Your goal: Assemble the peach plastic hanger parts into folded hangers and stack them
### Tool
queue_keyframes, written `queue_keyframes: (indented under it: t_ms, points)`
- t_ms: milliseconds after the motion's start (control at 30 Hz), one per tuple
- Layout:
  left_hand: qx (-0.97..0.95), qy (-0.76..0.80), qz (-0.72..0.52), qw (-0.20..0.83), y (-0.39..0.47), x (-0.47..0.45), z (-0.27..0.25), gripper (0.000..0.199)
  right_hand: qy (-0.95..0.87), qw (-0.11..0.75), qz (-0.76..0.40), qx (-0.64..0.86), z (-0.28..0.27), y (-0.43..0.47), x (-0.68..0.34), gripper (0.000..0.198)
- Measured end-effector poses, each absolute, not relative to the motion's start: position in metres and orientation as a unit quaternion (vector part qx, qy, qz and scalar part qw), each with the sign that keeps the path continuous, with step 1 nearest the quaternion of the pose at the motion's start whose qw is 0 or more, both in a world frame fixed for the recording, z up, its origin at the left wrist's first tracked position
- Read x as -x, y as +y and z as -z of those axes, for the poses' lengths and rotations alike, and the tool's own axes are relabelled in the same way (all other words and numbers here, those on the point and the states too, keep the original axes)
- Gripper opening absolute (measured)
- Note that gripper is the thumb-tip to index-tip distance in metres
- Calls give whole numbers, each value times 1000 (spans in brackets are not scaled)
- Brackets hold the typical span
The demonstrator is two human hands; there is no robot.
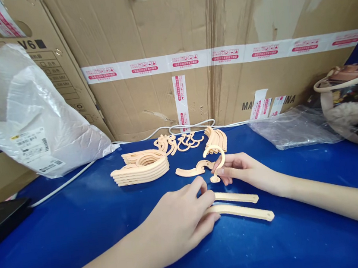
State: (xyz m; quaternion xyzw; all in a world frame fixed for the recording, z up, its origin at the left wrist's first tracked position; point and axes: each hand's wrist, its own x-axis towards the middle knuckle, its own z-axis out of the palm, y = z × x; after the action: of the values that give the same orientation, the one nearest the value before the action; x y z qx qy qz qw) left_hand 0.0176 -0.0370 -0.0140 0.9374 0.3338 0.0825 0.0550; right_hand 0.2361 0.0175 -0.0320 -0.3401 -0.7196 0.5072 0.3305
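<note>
Pale peach plastic hanger parts lie around my hands. My left hand [188,211] is closed at the inner ends of two slim hanger arms [244,212], which stick out to the right; its fingers hide where they meet. Between the thumb and fingers of my right hand [235,168] is a curved hanger hook [222,157], upright, with its round, flat foot at the bottom. Behind that hand a curved hanger arm [186,172] lies on the blue table, partly covered by the fingers.
A stack of hanger bodies [140,169] stands left of centre. Loose hooks [188,140] and a bundle of arms [216,140] lie farther back. Cardboard boxes [149,103] wall the rear. A white plastic bag [33,112], a black device [3,220] and a clear bag [296,128] flank the table.
</note>
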Motion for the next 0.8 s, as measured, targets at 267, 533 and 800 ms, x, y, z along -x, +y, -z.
queue_keyframes:
  t_ms: [267, 533, 800]
  points:
    - [-927, 352, -122, 35, -42, -18, 15, 11, -721, 324, -506, 346, 30, 17, -235, 27]
    - [-924, 362, -115, 40, -40, -16, 18, 11, -717, 327, -512, 342, 31, 17, -236, 26]
    - [-854, 400, -212, 258, -32, -16, 11, 16, -712, 331, -524, 330, 34, 20, -236, 25]
